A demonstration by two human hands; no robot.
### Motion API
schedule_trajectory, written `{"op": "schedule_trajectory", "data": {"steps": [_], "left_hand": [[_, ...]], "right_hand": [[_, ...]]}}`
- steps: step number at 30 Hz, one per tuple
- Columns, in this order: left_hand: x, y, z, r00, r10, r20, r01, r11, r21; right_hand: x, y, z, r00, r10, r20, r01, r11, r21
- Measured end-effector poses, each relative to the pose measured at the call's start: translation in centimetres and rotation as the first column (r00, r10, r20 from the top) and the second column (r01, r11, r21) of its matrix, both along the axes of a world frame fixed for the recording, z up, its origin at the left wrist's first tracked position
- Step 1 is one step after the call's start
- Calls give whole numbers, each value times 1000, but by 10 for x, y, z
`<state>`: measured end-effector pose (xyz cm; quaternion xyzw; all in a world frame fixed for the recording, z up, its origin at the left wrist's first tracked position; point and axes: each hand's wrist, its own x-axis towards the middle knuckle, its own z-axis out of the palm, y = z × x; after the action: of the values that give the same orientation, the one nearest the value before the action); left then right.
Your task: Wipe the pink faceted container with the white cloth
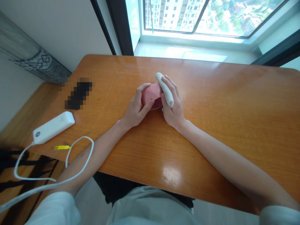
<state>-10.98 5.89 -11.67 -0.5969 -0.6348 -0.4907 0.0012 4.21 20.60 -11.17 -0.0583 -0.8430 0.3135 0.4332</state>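
Observation:
A pink bowl (152, 92) with faceted sides is tilted over the middle of the wooden table (131, 150), its darker opening turned down and toward my right hand. My left hand (138, 106) is closed around its left side, with fingers over the top and the thumb at the near rim. In my right hand (173, 104) is a folded white cloth (166, 90), gripped between thumb and fingers and held against the bowl's right side. Part of the cloth and the bowl's far side are hidden by my fingers. I cannot tell whether the bowl touches the table.
On the left lies a white power strip (53, 127); its white cable (87, 162) with a yellow tag (62, 147) loops over my left forearm. A pixelated dark object (78, 95) lies behind it. A window (194, 18) and sill (187, 51) are beyond the table, with a curtain (35, 53) at left.

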Motion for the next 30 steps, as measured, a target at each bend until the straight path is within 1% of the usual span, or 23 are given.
{"op": "schedule_trajectory", "data": {"steps": [3,4,5,6,8,10,11,12,15,16,17,18,21,22,23,24,27,28,29,30], "left_hand": [[0,0,0,999,-19,29,18,1000,8],[0,0,0,999,-22,33,22,1000,10],[0,0,0,999,-24,32,24,1000,9],[0,0,0,999,-22,26,22,1000,7],[0,1,-1,1000,-11,13,11,1000,10],[-1,1,-1,1000,0,5,0,1000,15],[0,1,-1,1000,1,3,-1,1000,18],[0,1,-1,1000,-3,2,3,1000,22],[1,0,1,999,-19,31,18,1000,23],[2,0,1,999,-21,42,20,1000,24],[2,0,2,999,-21,47,20,999,29],[2,1,2,999,-19,42,18,999,33],[2,2,2,1000,2,-9,-2,999,32],[2,1,2,1000,13,-25,-12,1000,26],[1,1,3,999,23,-34,-23,1000,11],[2,1,3,999,30,-35,-31,999,-11],[3,-1,4,1000,28,-9,-29,999,-37],[3,-1,4,1000,21,6,-20,999,-34],[4,-1,4,1000,13,17,-12,1000,-21],[4,0,3,1000,6,21,-6,1000,-5]], "right_hand": [[4,-5,2,997,69,13,-71,985,155],[4,-6,3,997,79,11,-80,978,190],[4,-7,3,997,79,2,-78,978,193],[3,-6,3,998,69,-8,-67,985,162],[0,-3,2,999,33,-28,-32,999,34],[-1,0,1,1000,6,-30,-8,998,-62],[0,0,1,1000,5,-24,-6,998,-69],[1,-1,2,1000,10,-13,-11,999,-49],[6,-6,4,998,57,21,-59,993,104],[7,-7,5,998,66,18,-68,988,135],[6,-8,5,998,63,14,-64,989,134],[5,-7,5,999,48,6,-49,994,100],[0,-4,3,1000,-17,-8,16,997,-70],[-1,-3,2,1000,-26,-10,25,995,-95],[-1,-2,1,1000,-23,-13,22,996,-87],[0,-3,1,1000,-8,-12,7,999,-48],[5,-7,3,999,50,-4,-49,990,132],[6,-8,3,998,58,-6,-57,985,164],[6,-8,4,998,57,-9,-55,985,163],[5,-8,4,999,48,-14,-46,990,133]]}}
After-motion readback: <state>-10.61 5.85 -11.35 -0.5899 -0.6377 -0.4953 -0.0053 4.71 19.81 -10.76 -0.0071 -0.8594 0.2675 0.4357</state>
